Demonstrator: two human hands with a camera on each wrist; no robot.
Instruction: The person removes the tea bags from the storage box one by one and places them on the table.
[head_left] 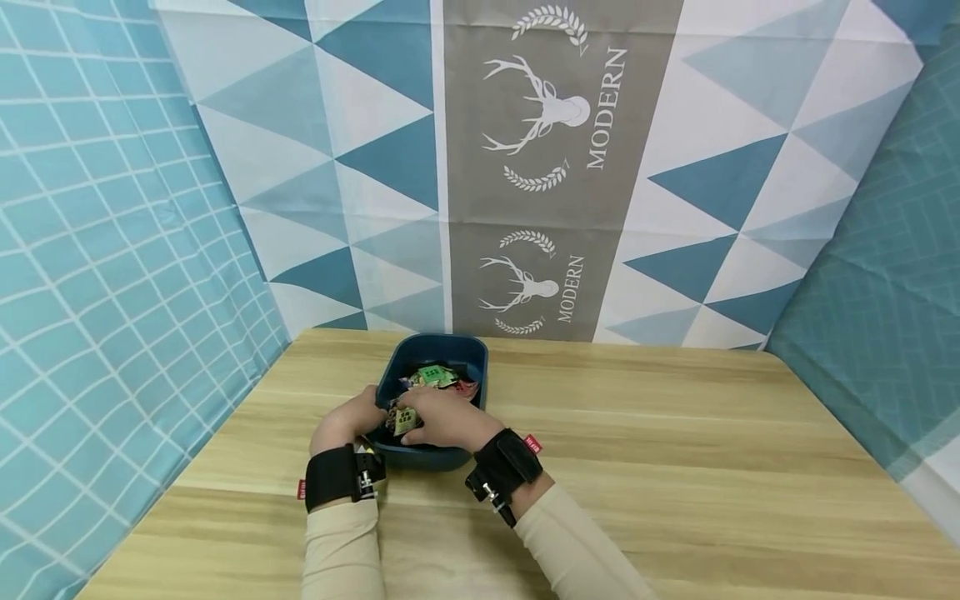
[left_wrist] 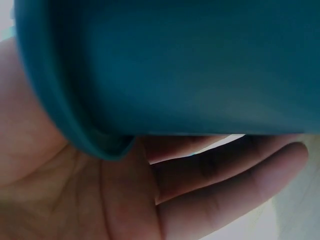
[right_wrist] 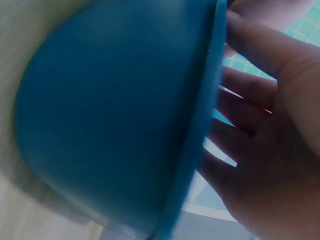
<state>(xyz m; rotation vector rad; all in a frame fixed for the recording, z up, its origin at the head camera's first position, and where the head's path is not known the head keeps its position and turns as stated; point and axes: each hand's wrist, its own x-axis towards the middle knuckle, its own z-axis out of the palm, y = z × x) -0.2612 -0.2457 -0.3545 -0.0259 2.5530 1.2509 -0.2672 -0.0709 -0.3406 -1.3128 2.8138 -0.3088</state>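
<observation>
A dark blue plastic bin [head_left: 431, 458] stands on the wooden table with small wrapped packets inside. A green packet [head_left: 432, 375] lies toward the back, a red one [head_left: 467, 389] at its right. My left hand [head_left: 360, 417] holds the bin's left side; in the left wrist view the palm is at the rim and the fingers run along the outer wall [left_wrist: 175, 65]. My right hand [head_left: 446, 417] reaches over the right rim into the bin, thumb and fingers apart around a yellow packet [head_left: 405, 419]. In the right wrist view the bin wall [right_wrist: 110, 100] hides its fingertips.
The wooden table [head_left: 675, 467] extends to the right of the bin. Behind it hangs a patterned cloth [head_left: 525, 200] with deer heads and triangles. A blue checked cloth [head_left: 112, 250] borders the left side, a teal one [head_left: 877, 267] the right.
</observation>
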